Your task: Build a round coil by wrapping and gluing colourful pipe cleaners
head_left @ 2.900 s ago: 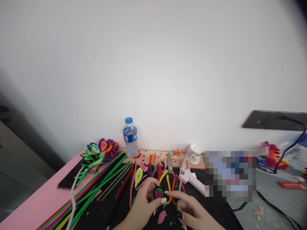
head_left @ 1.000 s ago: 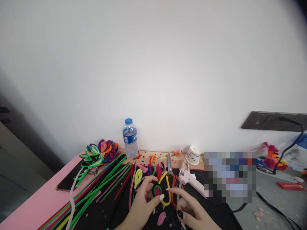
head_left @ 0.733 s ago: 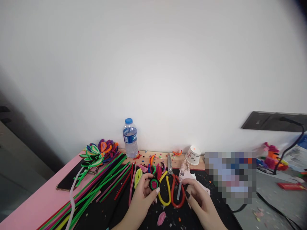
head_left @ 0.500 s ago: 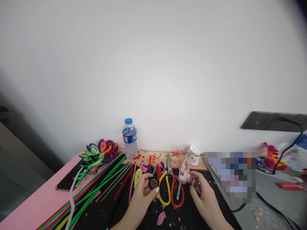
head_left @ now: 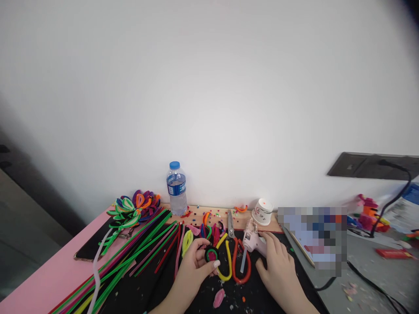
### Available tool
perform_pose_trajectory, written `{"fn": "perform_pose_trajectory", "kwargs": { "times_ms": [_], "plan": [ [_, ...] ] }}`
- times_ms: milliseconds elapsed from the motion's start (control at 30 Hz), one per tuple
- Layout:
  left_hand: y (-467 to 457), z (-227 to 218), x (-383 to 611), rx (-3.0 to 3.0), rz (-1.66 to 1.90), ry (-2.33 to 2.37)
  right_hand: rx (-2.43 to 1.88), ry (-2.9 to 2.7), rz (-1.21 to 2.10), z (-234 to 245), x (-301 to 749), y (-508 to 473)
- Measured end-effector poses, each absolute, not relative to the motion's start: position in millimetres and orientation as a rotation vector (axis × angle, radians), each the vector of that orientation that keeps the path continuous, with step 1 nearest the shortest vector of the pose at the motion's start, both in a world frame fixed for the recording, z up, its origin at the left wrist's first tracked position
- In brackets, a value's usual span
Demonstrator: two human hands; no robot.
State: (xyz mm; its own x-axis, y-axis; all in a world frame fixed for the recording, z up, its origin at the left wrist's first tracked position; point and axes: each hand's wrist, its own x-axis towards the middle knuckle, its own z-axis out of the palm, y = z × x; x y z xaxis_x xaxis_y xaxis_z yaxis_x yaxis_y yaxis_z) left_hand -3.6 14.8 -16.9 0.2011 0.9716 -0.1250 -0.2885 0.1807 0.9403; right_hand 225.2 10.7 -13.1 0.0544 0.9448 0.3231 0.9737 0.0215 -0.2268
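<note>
My left hand (head_left: 193,266) pinches a small round coil of pipe cleaner (head_left: 212,255), black outside with a green ring and a dark pink centre. The fingers of my right hand (head_left: 275,257) are curled over the handle of a pale pink hot glue gun (head_left: 251,240), thumb on the near side. A clear glue stick (head_left: 243,260) sticks out of the gun's back end toward me. Between my hands lie large scissors (head_left: 231,224) with one yellow handle loop (head_left: 229,261) and one red handle loop (head_left: 249,266). A pink looped piece (head_left: 219,298) rests on the black mat (head_left: 203,301).
Long pipe cleaners (head_left: 131,261) fan out at left, beside a looped bundle (head_left: 131,207) and a phone (head_left: 90,244). A water bottle (head_left: 177,192) and an upturned paper cup (head_left: 262,212) stand against the wall. Black cables (head_left: 369,279) cross the grey table (head_left: 386,283) at right.
My right hand has moved onto the glue gun's handle, its fingers now over it. My left hand keeps the coil in nearly the same place.
</note>
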Motion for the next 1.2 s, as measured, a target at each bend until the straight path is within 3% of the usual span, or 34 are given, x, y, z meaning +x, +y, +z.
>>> {"fn": "perform_pose_trajectory", "kwargs": {
  "times_ms": [900, 1067, 1200],
  "plan": [
    [11, -10, -3, 0.982, 1.039, 0.766, -2.035, -1.972, -0.117, -9, 232, 15],
    [10, -10, -4, 0.912, 1.017, 0.737, -1.859, -1.897, -0.171, -7, 230, 15],
    [10, -12, -3, 0.957, 0.99, 0.698, -1.433, -2.023, 0.0, 2, 226, 5]
  ]
}}
